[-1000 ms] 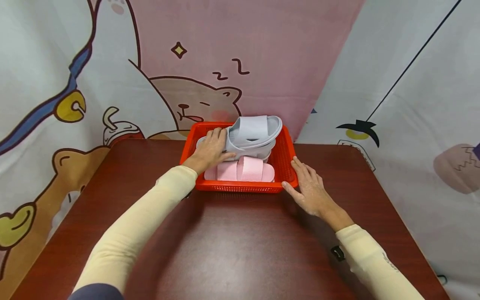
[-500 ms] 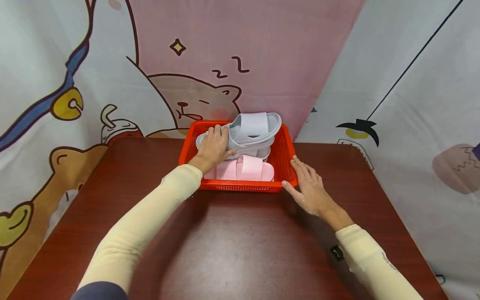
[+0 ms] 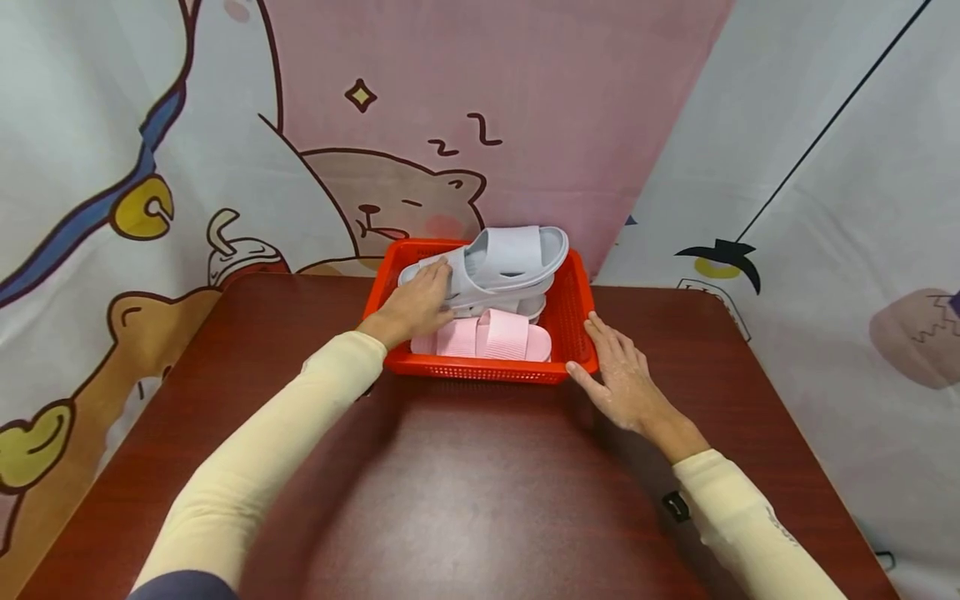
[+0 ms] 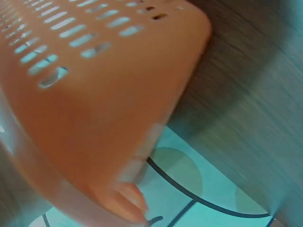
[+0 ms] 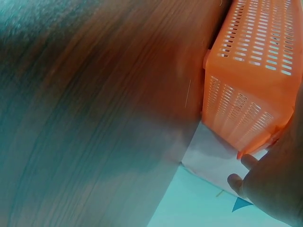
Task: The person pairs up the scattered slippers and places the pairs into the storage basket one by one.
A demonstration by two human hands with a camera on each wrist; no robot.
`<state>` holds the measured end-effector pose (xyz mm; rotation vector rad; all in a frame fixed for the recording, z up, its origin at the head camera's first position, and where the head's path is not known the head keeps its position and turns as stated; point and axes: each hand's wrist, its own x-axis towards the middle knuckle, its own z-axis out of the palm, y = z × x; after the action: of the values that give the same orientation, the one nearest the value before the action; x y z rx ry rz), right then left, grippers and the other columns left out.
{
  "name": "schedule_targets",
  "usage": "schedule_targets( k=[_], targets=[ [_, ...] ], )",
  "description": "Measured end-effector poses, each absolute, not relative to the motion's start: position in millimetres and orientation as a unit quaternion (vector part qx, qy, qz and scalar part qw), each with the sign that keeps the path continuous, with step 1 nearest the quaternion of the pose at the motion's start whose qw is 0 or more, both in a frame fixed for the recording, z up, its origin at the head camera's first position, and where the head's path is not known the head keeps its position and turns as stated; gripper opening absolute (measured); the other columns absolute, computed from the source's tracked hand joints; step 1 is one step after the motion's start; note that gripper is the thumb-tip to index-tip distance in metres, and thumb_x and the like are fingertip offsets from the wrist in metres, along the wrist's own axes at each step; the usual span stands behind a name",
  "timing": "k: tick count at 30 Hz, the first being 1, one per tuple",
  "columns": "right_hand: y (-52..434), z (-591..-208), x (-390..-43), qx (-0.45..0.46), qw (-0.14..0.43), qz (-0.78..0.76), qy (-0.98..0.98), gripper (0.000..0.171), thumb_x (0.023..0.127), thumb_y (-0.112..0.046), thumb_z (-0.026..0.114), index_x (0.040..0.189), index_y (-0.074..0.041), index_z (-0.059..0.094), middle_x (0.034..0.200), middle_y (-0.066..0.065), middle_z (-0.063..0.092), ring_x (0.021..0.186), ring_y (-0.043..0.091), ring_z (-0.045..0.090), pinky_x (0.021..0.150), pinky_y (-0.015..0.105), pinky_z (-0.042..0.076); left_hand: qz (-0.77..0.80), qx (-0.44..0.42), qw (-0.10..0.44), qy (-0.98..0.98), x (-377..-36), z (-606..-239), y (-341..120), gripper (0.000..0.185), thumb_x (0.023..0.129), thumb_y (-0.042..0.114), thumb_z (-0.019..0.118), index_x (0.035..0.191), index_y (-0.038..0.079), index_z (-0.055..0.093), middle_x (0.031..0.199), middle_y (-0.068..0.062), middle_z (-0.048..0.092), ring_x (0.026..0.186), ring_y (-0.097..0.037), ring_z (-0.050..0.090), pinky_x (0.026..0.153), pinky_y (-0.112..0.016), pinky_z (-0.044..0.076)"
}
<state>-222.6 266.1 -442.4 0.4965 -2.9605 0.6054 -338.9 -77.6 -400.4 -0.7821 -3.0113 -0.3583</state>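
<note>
A red plastic basket (image 3: 480, 369) stands at the back of the table, with perforated sides. Inside it, pale grey slippers (image 3: 513, 250) are stacked at the back, the upper one tilted with its right end above the rim. Pink slippers (image 3: 506, 335) with ribbed straps lie along the front. My left hand (image 3: 412, 308) reaches over the basket's left side, its fingers laid on the left part of the grey slippers. Around the basket's front right corner, my right hand (image 3: 621, 379) touches the rim with straight, spread fingers. The left wrist view shows only the basket's outside wall (image 4: 109, 109).
The dark red-brown table (image 3: 465, 483) extends in front of the basket and to both sides. Behind it hangs a cartoon-printed cloth (image 3: 562, 108), close to the table's back edge. Light shines off the tabletop's middle.
My left hand has drawn back slightly to the left, its fingertips now further left on the grey slippers. The right hand stays at the basket's corner.
</note>
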Motion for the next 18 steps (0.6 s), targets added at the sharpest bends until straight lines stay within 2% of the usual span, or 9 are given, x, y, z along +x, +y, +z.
schedule_targets(
  k=[7, 18],
  targets=[
    [269.3, -442.5, -223.4, 0.164, 0.030, 0.199, -0.966, 0.083, 0.101, -0.055, 0.046, 0.163, -0.010, 0.015, 0.170, 0.006, 0.006, 0.145, 0.044, 0.017, 0.109, 0.072, 0.014, -0.118, -0.262, 0.020, -0.958, -331.8, -404.8, -94.3, 0.070, 0.094, 0.030, 0.064, 0.153, 0.004, 0.036, 0.159, -0.022, 0.030, 0.144, -0.040, 0.030, 0.114, -0.056, 0.029],
    [276.4, -441.1, -227.5, 0.171, 0.029, 0.183, -0.968, 0.082, 0.101, -0.058, 0.046, 0.162, -0.010, 0.020, 0.170, 0.005, 0.007, 0.147, 0.043, 0.016, 0.109, 0.072, 0.013, -0.123, -0.262, 0.014, -0.957, -325.0, -411.7, -107.3, 0.071, 0.095, 0.031, 0.065, 0.154, 0.007, 0.035, 0.158, -0.020, 0.028, 0.145, -0.036, 0.028, 0.113, -0.053, 0.033]
  ],
)
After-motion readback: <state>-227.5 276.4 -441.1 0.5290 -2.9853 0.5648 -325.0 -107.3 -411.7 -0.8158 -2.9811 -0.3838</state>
